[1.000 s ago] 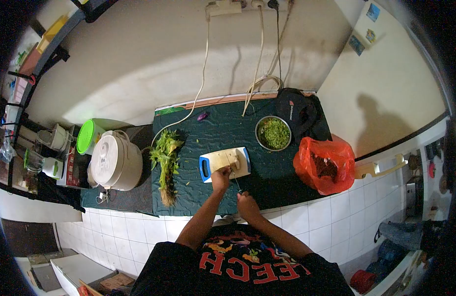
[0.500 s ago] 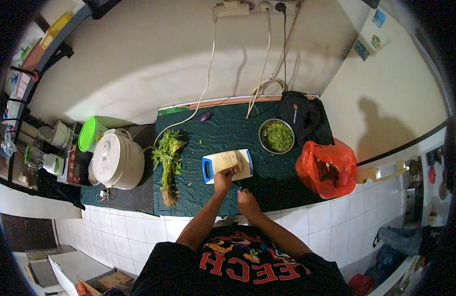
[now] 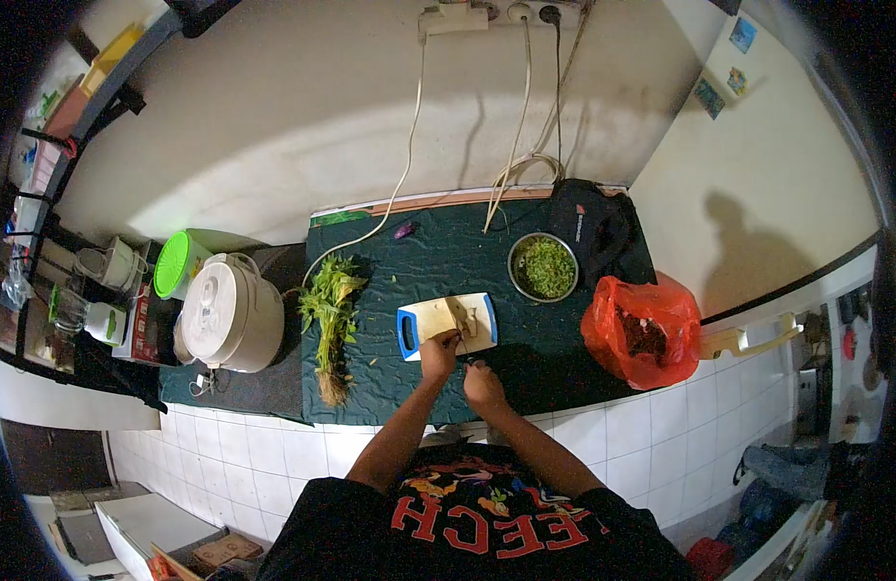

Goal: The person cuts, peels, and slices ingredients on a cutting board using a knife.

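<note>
A blue-edged white cutting board (image 3: 406, 336) lies on the dark green table cover. On it rests a pale, block-shaped piece of food (image 3: 434, 317), with thin cut pieces (image 3: 474, 327) at its right side. My left hand (image 3: 437, 355) is closed on the near right part of the block, fingertips bunched at its edge. Just right of it, my right hand (image 3: 483, 383) is wrapped round the dark handle of a knife (image 3: 471, 363). The blade shows only faintly, near the block's cut end.
Leafy greens with roots (image 3: 330, 324) lie left of the board. Behind right stands a metal bowl (image 3: 513, 276) of chopped greens. A red plastic bag (image 3: 603, 334) sits at the right, a dark bag (image 3: 586, 223) behind it. A rice cooker (image 3: 230, 315) stands left; a purple shallot-like item (image 3: 403, 230) lies behind.
My right hand has shifted slightly forward and left with the knife. The cut pieces beside the block sit a little differently. My left hand stays at the block.
</note>
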### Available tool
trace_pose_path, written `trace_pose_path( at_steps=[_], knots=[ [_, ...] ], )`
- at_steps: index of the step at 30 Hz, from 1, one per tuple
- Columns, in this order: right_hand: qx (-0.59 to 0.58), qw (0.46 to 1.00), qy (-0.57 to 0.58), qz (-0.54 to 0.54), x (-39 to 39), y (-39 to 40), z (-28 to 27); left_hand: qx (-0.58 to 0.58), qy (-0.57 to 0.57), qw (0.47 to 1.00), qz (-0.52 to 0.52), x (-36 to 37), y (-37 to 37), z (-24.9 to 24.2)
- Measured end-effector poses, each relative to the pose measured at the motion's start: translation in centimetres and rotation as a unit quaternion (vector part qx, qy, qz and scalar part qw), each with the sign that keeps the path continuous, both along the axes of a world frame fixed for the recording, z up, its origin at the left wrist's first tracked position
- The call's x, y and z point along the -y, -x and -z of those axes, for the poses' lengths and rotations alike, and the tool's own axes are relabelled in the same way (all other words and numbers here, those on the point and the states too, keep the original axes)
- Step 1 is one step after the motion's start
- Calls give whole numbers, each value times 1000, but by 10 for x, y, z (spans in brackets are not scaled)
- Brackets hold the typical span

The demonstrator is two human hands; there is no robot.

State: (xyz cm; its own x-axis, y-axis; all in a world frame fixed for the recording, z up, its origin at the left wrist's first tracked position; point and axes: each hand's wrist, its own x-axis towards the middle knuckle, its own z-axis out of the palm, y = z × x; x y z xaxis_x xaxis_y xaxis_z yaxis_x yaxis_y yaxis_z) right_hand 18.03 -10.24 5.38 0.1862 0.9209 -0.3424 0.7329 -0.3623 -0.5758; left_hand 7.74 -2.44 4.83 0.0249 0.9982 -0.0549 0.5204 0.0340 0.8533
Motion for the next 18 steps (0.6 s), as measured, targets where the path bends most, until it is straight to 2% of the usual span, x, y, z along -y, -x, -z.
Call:
trace_pose_path(
  at_steps=[2,3,5,6,8,12,14,15,16,18],
  knots=[
    [-4,962,-253,-105,15,-8,29,3,-5,1000,0,1,-1,-1],
    [-4,962,-252,-105,19,-11,26,6,-10,1000,0,1,-1,-1],
    [-26,987,-105,-116,28,-16,20,9,-2,1000,0,1,-1,0],
    [-26,987,-103,-117,32,-17,3,12,5,1000,2,1,-1,0],
    [-34,995,-25,-91,38,-19,-38,23,12,1000,-2,2,0,5],
    [-62,996,-2,-59,42,-21,-31,19,37,999,3,-1,0,8],
    [-1,996,11,-93,40,-21,-31,11,35,999,1,-4,1,12],
    [-1,996,10,-92,43,-22,-2,4,35,999,-1,-4,1,15],
    [39,978,-159,-129,48,-23,55,4,34,999,0,-4,1,12],
    [78,929,-324,-163,45,-22,82,3,32,999,-9,-1,1,5]
  ],
)
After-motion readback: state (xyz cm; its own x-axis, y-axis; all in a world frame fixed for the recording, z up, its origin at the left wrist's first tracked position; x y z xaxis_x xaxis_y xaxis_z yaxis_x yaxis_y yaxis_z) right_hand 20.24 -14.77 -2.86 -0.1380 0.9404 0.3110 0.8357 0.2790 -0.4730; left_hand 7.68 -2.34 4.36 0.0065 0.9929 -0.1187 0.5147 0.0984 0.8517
